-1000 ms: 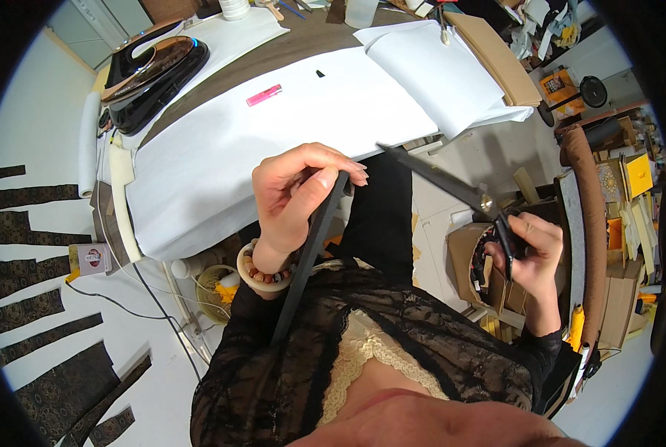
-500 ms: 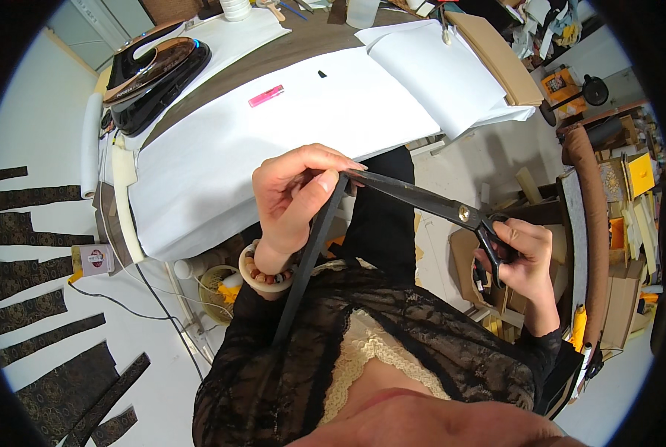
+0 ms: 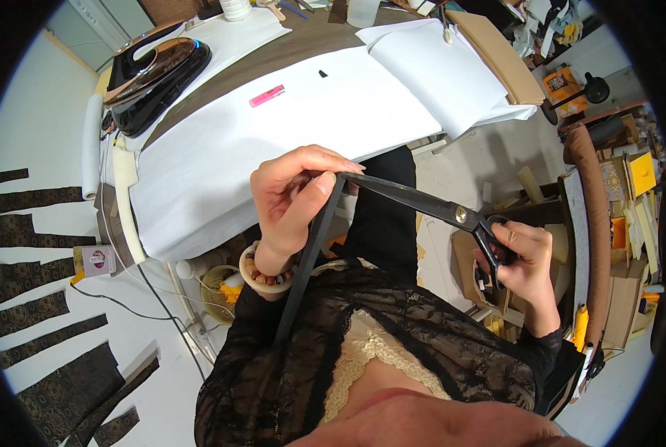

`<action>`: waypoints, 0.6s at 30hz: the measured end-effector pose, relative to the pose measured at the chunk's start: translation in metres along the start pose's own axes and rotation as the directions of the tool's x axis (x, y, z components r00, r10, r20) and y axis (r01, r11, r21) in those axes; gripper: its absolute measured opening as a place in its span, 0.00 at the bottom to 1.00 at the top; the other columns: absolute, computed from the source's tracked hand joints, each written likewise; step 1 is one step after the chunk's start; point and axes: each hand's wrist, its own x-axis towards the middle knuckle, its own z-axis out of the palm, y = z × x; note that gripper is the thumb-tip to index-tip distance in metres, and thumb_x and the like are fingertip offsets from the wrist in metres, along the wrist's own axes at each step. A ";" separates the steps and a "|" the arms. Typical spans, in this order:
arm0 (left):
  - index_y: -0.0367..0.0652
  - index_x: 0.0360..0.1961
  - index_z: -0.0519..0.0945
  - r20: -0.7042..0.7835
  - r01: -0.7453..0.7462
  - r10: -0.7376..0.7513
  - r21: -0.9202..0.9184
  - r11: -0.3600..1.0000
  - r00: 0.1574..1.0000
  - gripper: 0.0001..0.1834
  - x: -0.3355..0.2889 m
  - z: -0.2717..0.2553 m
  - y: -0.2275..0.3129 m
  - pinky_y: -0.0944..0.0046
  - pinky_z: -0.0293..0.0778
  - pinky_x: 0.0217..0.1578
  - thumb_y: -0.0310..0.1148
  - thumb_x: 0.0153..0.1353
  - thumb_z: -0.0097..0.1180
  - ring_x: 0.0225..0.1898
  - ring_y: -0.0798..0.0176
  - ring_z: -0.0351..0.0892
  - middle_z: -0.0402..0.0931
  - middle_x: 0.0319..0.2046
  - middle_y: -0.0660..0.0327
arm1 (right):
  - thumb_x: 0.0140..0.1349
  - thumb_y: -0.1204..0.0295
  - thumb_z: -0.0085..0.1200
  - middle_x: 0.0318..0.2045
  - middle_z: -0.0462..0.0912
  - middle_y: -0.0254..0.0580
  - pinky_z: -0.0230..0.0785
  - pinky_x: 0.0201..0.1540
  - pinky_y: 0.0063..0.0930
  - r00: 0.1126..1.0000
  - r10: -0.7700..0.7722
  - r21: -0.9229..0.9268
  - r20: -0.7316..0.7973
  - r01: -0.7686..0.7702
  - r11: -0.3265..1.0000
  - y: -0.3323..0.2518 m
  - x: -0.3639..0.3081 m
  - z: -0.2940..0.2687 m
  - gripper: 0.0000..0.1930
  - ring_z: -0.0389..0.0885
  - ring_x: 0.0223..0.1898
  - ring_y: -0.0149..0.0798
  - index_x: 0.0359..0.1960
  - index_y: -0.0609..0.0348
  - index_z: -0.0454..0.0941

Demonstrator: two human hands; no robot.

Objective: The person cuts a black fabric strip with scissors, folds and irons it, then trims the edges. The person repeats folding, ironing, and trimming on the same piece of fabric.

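Note:
Between thumb and fingers, my left hand (image 3: 292, 197) pinches the upper end of a narrow black fabric strip (image 3: 307, 264). The strip hangs down at a slant past my wrist, which wears a beaded bracelet and a pale bangle. Black-handled scissors (image 3: 415, 200) are in my right hand (image 3: 525, 257), its fingers through the handle loops. Their long blades point left, with the tips right at the strip's pinched end by my left fingertips. The blades look closed or nearly so. Whether they bite into the strip is hard to make out.
White paper (image 3: 199, 164) covers the table ahead, with a pink lighter (image 3: 266, 96) and a tiny black scrap (image 3: 323, 74) on it. An iron (image 3: 161, 86) stands at the far left. Patterned dark fabric pieces (image 3: 31, 264) hang at left. Cardboard boxes (image 3: 541, 223) stand at right.
The scissor blades have drawn together slightly and their pivot has shifted a little left. Both hands keep nearly the same place. One dark fabric piece at lower left has swung a little.

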 end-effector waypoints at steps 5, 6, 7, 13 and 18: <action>0.27 0.38 0.83 0.019 -0.023 0.023 0.001 1.000 1.000 0.12 0.001 -0.001 -0.001 0.75 0.68 0.28 0.22 0.60 0.48 0.27 0.72 0.77 0.84 0.33 0.50 | 0.45 0.78 0.71 0.16 0.73 0.38 0.62 0.20 0.21 1.000 0.011 -0.008 0.028 -0.011 1.000 0.000 -0.001 -0.002 0.15 0.71 0.15 0.30 0.37 0.68 0.84; 0.27 0.38 0.83 0.011 -0.020 0.020 -0.017 1.000 1.000 0.12 0.001 0.001 0.000 0.74 0.70 0.29 0.22 0.60 0.48 0.28 0.70 0.79 0.84 0.34 0.49 | 0.45 0.77 0.71 0.16 0.72 0.38 0.62 0.20 0.21 0.999 0.012 -0.011 0.036 -0.012 1.000 0.000 0.000 -0.002 0.15 0.71 0.15 0.30 0.37 0.68 0.84; 0.26 0.38 0.82 0.003 -0.017 0.017 -0.035 0.999 1.000 0.12 0.001 0.003 0.001 0.73 0.72 0.31 0.22 0.61 0.47 0.29 0.68 0.80 0.84 0.34 0.48 | 0.45 0.77 0.71 0.16 0.72 0.38 0.62 0.20 0.22 0.999 0.013 -0.015 0.043 -0.012 1.000 0.000 0.000 -0.002 0.15 0.71 0.15 0.30 0.37 0.68 0.84; 0.25 0.38 0.82 -0.022 -0.022 0.020 -0.092 0.995 1.000 0.12 0.000 0.005 0.001 0.66 0.78 0.36 0.21 0.61 0.47 0.32 0.61 0.84 0.83 0.34 0.46 | 0.45 0.76 0.71 0.16 0.72 0.36 0.62 0.20 0.21 1.000 0.017 -0.022 0.015 -0.017 1.000 -0.002 0.001 0.000 0.15 0.71 0.16 0.30 0.36 0.67 0.84; 0.25 0.38 0.81 0.026 -0.055 0.058 -0.104 0.993 0.998 0.12 0.003 0.000 0.000 0.64 0.78 0.39 0.22 0.61 0.47 0.34 0.58 0.83 0.82 0.33 0.45 | 0.46 0.75 0.71 0.19 0.76 0.36 0.65 0.27 0.21 0.985 0.023 0.000 -0.170 -0.024 1.000 0.027 0.010 0.007 0.15 0.74 0.23 0.27 0.35 0.68 0.83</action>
